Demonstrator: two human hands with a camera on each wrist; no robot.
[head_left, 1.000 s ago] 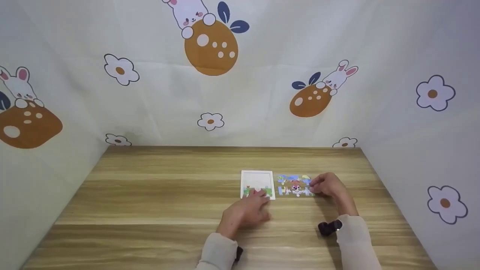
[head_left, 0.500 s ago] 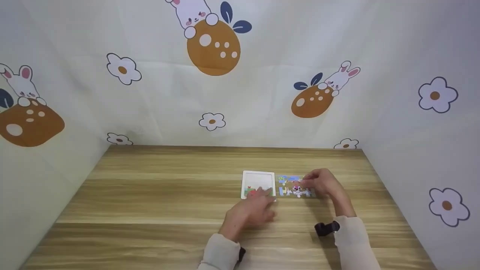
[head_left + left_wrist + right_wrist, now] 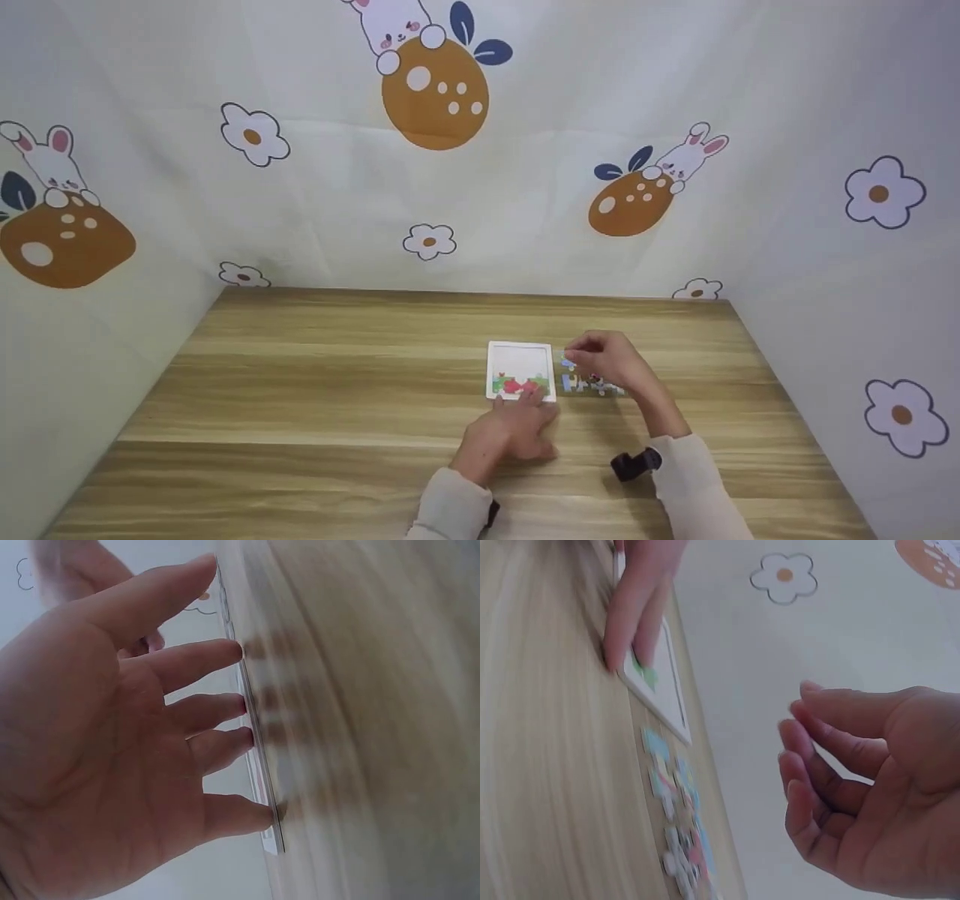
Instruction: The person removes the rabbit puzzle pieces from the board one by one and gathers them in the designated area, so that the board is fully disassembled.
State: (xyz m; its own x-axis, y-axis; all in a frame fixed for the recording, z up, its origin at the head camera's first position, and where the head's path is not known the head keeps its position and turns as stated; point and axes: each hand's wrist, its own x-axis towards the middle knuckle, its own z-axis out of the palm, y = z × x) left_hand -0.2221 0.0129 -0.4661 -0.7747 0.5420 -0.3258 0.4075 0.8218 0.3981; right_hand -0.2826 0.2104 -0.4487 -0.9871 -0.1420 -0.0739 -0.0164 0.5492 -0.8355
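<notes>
My left hand (image 3: pixel 517 427) reaches to the near edge of a small white puzzle frame (image 3: pixel 490 360) with its fingers spread. In the left wrist view its straight fingertips touch the frame's edge (image 3: pixel 276 840). Red and green puzzle pieces (image 3: pixel 512 385) fill the frame's lower part; the upper part shows its pale base. My right hand (image 3: pixel 611 360) hovers over loose puzzle pieces (image 3: pixel 568 384) to the right of the frame and covers some of them. Its fingers (image 3: pixel 802 817) curl loosely, thumb and index tips close together, and no piece shows between them in the right wrist view.
The wooden tabletop (image 3: pixel 300 390) extends left and in front of the frame. A pale curtain (image 3: pixel 337 187) printed with rabbits, oranges and flowers hangs around the back and sides. A small black device (image 3: pixel 634 465) sits at my right wrist.
My right hand has moved left, from the right end of the loose pieces towards the frame. The left hand has drawn back slightly towards the near edge, uncovering more red pieces.
</notes>
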